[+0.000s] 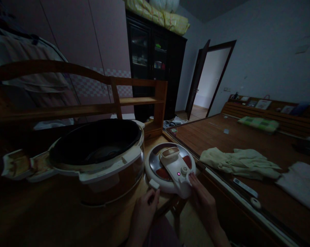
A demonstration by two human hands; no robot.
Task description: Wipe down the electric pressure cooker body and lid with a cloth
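Observation:
A round electric pressure cooker lid point(166, 176), white-rimmed with a shiny metal and brown top, lies on the wooden desk with its handle up. My left hand point(146, 209) has its fingers curled at the near left rim of the lid, by a white tab, and appears to grip that edge. At the right side of the lid, my right hand point(202, 197) presses a small white cloth or tissue point(188, 177) near the steam valve, fingers together. To the left stands the pressure cooker point(111, 178), uncovered, with a dark inner pot point(100, 144) in it.
Behind the cooker rises a wooden shelf frame point(140, 82). On the right is a low wooden bed point(196, 133) holding a pale green garment point(239, 163), a white remote point(244, 187) and a white cloth point(301, 185). A dark cabinet point(176, 68) and an open door point(198, 75) stand farther back.

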